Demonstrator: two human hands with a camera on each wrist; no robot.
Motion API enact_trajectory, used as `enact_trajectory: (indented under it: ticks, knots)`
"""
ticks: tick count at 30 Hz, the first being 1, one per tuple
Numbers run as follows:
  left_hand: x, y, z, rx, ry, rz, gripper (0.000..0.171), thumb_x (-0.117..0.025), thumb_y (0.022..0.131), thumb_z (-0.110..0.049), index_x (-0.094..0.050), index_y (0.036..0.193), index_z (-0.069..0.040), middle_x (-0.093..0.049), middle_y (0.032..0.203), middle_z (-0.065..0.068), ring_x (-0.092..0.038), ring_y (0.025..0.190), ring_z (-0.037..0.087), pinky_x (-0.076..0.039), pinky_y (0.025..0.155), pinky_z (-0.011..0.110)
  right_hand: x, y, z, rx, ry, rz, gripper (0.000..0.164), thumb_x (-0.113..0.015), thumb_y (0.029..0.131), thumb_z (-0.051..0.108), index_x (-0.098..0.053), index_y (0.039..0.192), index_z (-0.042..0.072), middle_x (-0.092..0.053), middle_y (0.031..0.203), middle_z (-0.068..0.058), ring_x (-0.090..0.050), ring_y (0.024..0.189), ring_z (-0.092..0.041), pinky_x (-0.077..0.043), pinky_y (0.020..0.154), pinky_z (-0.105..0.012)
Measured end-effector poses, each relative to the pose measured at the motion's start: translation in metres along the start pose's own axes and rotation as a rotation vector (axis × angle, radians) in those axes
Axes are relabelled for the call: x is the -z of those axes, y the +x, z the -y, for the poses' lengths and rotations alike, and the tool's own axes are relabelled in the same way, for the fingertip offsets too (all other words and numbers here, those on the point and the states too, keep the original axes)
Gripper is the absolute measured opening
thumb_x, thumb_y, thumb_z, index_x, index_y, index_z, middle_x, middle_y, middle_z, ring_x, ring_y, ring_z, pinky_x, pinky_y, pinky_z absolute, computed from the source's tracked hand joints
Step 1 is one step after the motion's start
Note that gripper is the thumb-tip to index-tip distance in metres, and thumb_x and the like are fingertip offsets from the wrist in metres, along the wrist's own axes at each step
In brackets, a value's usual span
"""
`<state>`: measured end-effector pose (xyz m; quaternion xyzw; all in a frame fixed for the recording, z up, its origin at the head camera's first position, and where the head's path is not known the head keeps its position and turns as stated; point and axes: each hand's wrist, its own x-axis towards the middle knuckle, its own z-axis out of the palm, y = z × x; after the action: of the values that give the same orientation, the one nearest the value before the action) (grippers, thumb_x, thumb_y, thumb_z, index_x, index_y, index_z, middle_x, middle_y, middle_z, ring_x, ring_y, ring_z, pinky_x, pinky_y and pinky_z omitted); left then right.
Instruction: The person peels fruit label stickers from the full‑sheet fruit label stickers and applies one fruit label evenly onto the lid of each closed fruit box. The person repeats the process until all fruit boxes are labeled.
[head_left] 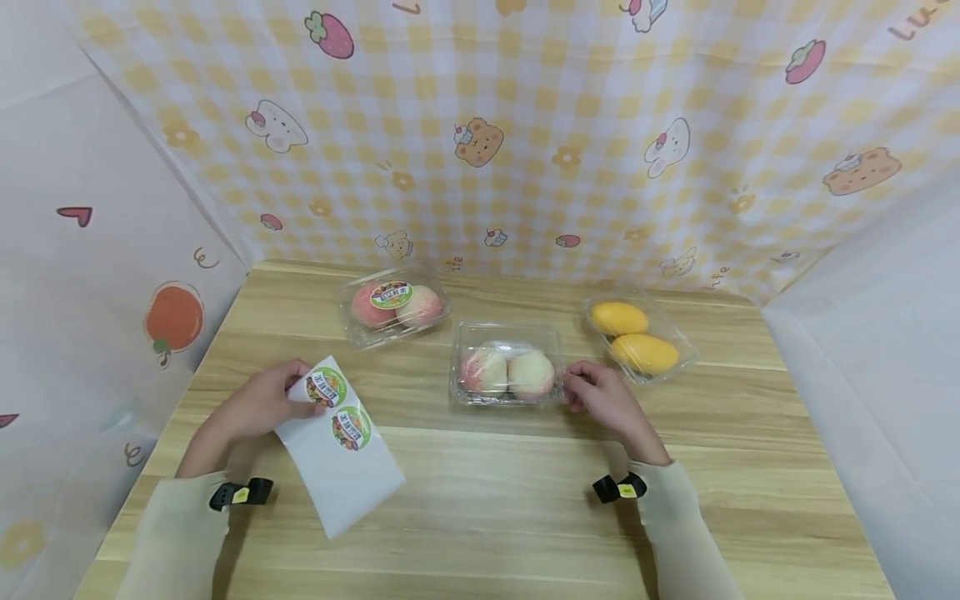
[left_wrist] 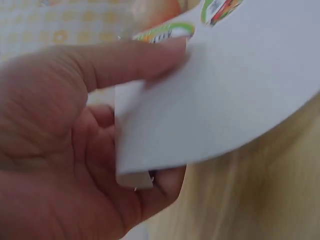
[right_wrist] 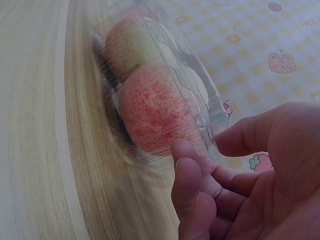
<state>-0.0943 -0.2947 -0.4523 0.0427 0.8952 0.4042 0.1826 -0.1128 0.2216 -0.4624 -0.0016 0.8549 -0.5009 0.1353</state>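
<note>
Left fingers (left_wrist: 167, 186) pinching curved sticker sheet (head_left: 352, 487), right fingers (right_wrist: 187, 181) pinching clear plastic box (head_left: 510, 400), round speckled peaches (right_wrist: 157, 107)

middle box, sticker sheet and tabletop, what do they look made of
Middle box: glossy, clear plastic, judging by its see-through walls and highlights.
Sticker sheet: probably smooth, matte paper; it's white and bends.
Tabletop: wood or printed laminate; grain shows either way.
</note>
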Motion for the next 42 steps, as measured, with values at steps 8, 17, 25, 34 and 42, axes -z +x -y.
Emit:
enact_trajectory:
  ticks: [8,17,25,34,42]
  knots:
    - [-0.007,-0.008,-0.02,-0.16,-0.187,0.141,0.034,-0.084,0.094,-0.003,-0.063,0.12,0.003,-0.077,0.101,0.011,-0.077,0.081,0.027,-0.063,0.066,0.037,0.0,0.0,-0.001,0.015,-0.001,0.004,0.022,-0.061,0.112,0.016,-0.072,0.11,-0.003,-0.069,0.083,-0.008,-0.065,0.074,-0.021,-0.054,0.066,-0.031]
    - [-0.02,-0.007,-0.05,-0.261,-0.282,0.226,0.032,-0.079,0.097,0.0,-0.06,0.122,0.005,-0.078,0.102,0.015,-0.08,0.078,0.029,-0.066,0.063,0.043,-0.002,0.002,-0.003,0.02,-0.015,0.0,0.023,-0.061,0.112,0.017,-0.072,0.111,-0.003,-0.069,0.083,-0.008,-0.065,0.074,-0.021,-0.055,0.067,-0.031]
    - [-0.038,0.008,-0.075,-0.334,-0.331,0.272,0.038,-0.078,0.099,-0.001,-0.06,0.131,0.005,-0.077,0.105,0.018,-0.081,0.081,0.03,-0.066,0.062,0.046,0.0,0.002,-0.003,0.037,-0.003,-0.001,0.023,-0.062,0.112,0.015,-0.072,0.114,-0.005,-0.069,0.085,-0.009,-0.066,0.075,-0.022,-0.058,0.07,-0.033]
    - [-0.056,0.025,-0.106,-0.39,-0.327,0.287,0.041,-0.082,0.096,-0.005,-0.062,0.13,0.003,-0.076,0.108,0.016,-0.08,0.084,0.027,-0.066,0.064,0.044,0.004,0.0,0.0,0.043,0.032,-0.01,0.023,-0.065,0.108,0.011,-0.069,0.121,-0.007,-0.071,0.087,-0.01,-0.067,0.075,-0.023,-0.058,0.069,-0.034]
    - [-0.07,0.04,-0.127,-0.414,-0.267,0.29,0.044,-0.084,0.094,-0.011,-0.064,0.132,0.0,-0.075,0.108,0.011,-0.077,0.082,0.024,-0.065,0.065,0.038,0.004,-0.001,0.003,0.069,0.026,-0.077,0.019,-0.063,0.106,0.009,-0.068,0.118,-0.005,-0.071,0.085,-0.011,-0.068,0.075,-0.024,-0.058,0.069,-0.032]
